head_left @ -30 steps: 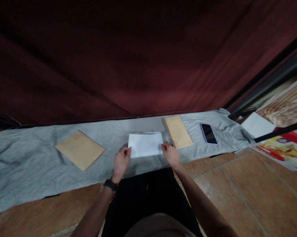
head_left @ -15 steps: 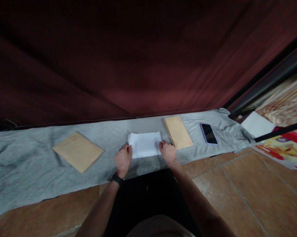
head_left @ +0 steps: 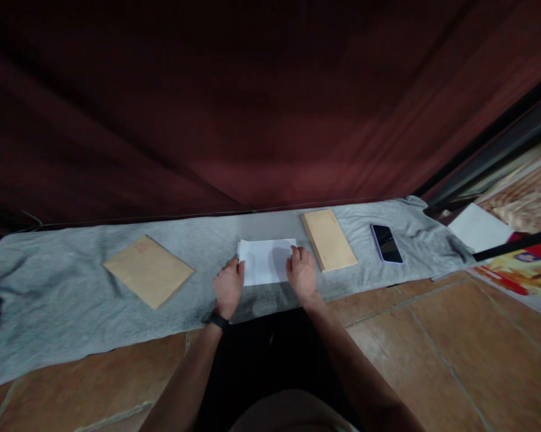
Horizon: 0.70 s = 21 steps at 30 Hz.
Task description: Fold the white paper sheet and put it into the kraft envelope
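Note:
Between my hands lies a folded sheet of white paper (head_left: pixel 265 264), low over the grey cloth. My left hand (head_left: pixel 229 283) pinches its left edge, thumb on top; a dark band circles that wrist. At the right edge, my right hand (head_left: pixel 302 273) has its fingers curled over the paper's side and seems to grip it. Just right of that hand sits a stack of brown envelopes (head_left: pixel 329 239). Farther left, more brown envelope paper (head_left: pixel 148 271) lies flat at an angle, with a reddish mark near its top corner.
A grey cloth (head_left: pixel 63 324) covers the long narrow surface. On it at the right rests a phone (head_left: pixel 386 243) in a purple case. A dark red curtain (head_left: pixel 270 120) hangs behind. At far right are a white sheet (head_left: pixel 480 228) and a colourful printed box (head_left: pixel 517 270); tiled floor (head_left: pixel 432 336) lies below.
My right hand has shifted its fingers up along the paper's right edge. My left hand keeps its hold on the left edge. The whole view has shifted slightly.

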Each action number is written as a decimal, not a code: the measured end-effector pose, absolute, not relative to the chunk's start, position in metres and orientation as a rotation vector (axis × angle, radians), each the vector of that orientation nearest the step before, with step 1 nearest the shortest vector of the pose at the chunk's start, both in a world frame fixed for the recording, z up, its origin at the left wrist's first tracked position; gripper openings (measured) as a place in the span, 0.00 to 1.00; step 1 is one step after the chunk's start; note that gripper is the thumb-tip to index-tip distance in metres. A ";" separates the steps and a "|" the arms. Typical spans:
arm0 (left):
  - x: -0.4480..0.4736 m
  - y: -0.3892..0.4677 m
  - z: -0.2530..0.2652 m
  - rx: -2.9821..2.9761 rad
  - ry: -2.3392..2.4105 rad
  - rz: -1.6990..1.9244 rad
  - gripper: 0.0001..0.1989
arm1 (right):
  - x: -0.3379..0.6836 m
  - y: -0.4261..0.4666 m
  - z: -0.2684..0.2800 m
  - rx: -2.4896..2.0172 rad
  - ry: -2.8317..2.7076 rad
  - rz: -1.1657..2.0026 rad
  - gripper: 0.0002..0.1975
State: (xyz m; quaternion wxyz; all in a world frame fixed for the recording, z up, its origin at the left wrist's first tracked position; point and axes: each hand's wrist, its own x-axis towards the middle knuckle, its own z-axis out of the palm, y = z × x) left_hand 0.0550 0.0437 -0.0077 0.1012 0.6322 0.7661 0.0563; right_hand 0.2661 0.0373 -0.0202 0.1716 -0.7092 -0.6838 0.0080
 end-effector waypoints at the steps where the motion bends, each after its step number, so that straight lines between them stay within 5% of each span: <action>1: 0.054 0.044 -0.008 1.865 2.256 0.177 0.21 | 0.261 0.039 -0.021 -1.934 -1.982 0.039 0.22; 8: 0.051 0.051 -0.004 1.812 2.209 0.174 0.18 | 0.230 0.037 -0.047 -1.783 -2.125 0.039 0.31; 21: 0.060 0.043 -0.012 1.858 2.327 0.395 0.15 | 0.230 0.030 -0.057 -1.865 -2.136 0.037 0.29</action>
